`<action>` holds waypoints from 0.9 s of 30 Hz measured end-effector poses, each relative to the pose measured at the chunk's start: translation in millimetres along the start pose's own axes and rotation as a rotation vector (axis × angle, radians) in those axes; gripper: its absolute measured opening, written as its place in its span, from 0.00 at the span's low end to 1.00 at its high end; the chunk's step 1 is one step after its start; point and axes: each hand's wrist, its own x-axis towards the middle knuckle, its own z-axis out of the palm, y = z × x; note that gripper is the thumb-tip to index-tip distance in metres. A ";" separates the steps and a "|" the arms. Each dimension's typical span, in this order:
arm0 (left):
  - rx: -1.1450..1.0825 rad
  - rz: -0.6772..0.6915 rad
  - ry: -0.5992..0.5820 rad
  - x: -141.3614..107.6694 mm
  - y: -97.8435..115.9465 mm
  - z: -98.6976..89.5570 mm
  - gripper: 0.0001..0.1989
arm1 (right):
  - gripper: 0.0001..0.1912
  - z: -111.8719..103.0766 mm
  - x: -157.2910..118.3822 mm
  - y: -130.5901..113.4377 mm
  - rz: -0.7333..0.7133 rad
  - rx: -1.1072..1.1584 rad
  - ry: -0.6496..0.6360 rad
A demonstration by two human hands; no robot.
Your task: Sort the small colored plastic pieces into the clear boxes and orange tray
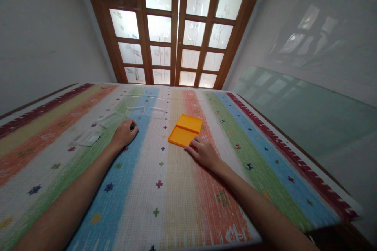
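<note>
A flat orange plastic case [185, 135] lies opened out on the striped tablecloth, its two shallow halves joined along a hinge. My right hand [203, 152] is at the case's near right corner with its fingers curled together. What is between those fingertips, if anything, is too small to tell. To the left, my left hand [125, 132] is closed around a small dark green object [132, 126], mostly hidden by the fingers. Just beyond and beside this hand are clear plastic trays, among them one small tray [155, 113] and another tray [110, 119].
One more clear tray [88, 139] sits farther left. The patterned tablecloth [147, 196] covers the table. A glass-like panel [294, 102] stands along the right side by the wall, and wooden doors with frosted panes [176, 27] close off the far end.
</note>
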 end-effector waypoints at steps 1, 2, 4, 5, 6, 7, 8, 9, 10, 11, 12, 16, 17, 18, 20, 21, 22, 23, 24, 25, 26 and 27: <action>-0.004 0.002 0.005 -0.2 0.1 0.8 0.16 | 0.18 1.0 4.2 0.7 0.018 -0.011 -0.012; -0.008 0.005 0.008 -0.5 0.2 1.5 0.17 | 0.17 2.1 9.1 1.4 0.035 -0.025 -0.027; -0.017 0.014 0.008 -1.3 0.2 2.3 0.17 | 0.17 4.0 20.7 2.5 0.066 -0.057 -0.059; -0.021 0.017 0.005 -1.6 0.0 2.5 0.17 | 0.16 4.9 27.1 3.1 0.081 -0.073 -0.073; -0.024 0.018 0.004 -2.0 -0.5 2.4 0.17 | 0.16 5.9 33.8 3.8 0.094 -0.084 -0.085; -0.026 0.018 0.004 -2.2 -1.1 2.2 0.16 | 0.16 7.0 40.6 4.7 0.109 -0.089 -0.095; -0.027 0.016 0.007 -2.3 -1.7 1.9 0.16 | 0.16 8.2 47.2 5.8 0.121 -0.087 -0.104; -0.028 0.015 0.013 -2.3 -2.4 1.7 0.16 | 0.15 9.6 53.6 7.1 0.134 -0.081 -0.105; -0.026 0.015 0.022 -2.2 -2.9 1.6 0.16 | 0.14 11.1 59.6 8.7 0.145 -0.073 -0.101; -0.024 0.014 0.031 -2.1 -3.3 1.5 0.15 | 0.13 12.7 65.2 10.4 0.151 -0.067 -0.098; -0.022 0.014 0.041 -1.9 -3.6 1.7 0.15 | 0.13 14.3 70.3 12.1 0.156 -0.062 -0.094; -0.018 0.017 0.080 -1.1 -3.6 2.7 0.11 | 0.12 20.1 87.4 18.1 0.158 -0.046 -0.085; -0.019 0.019 0.088 -1.0 -3.6 3.0 0.11 | 0.11 21.4 91.2 19.1 0.159 -0.041 -0.083; -0.020 0.023 0.095 -0.9 -3.7 3.2 0.10 | 0.11 22.6 94.8 19.9 0.161 -0.038 -0.081; -0.024 0.034 0.102 -1.0 -4.2 3.6 0.10 | 0.11 25.0 101.4 20.9 0.165 -0.031 -0.078; -0.026 0.042 0.104 -1.2 -4.4 3.8 0.10 | 0.11 26.1 104.2 21.1 0.168 -0.028 -0.078; -0.029 0.049 0.105 -1.5 -4.7 4.0 0.11 | 0.12 27.0 106.7 21.3 0.170 -0.026 -0.078; -0.033 0.056 0.107 -1.9 -4.8 4.3 0.11 | 0.12 27.8 108.8 21.4 0.172 -0.024 -0.079; -0.036 0.063 0.110 -2.3 -4.9 4.8 0.12 | 0.12 28.2 110.4 21.5 0.174 -0.023 -0.080; -0.040 0.069 0.114 -2.8 -4.9 5.3 0.13 | 0.11 28.4 111.6 21.6 0.176 -0.022 -0.083; -0.043 0.075 0.120 -3.3 -4.8 5.9 0.13 | 0.11 28.4 112.4 21.7 0.178 -0.023 -0.086; -0.046 0.082 0.127 -3.7 -4.6 6.5 0.14 | 0.11 28.1 113.1 21.8 0.179 -0.025 -0.090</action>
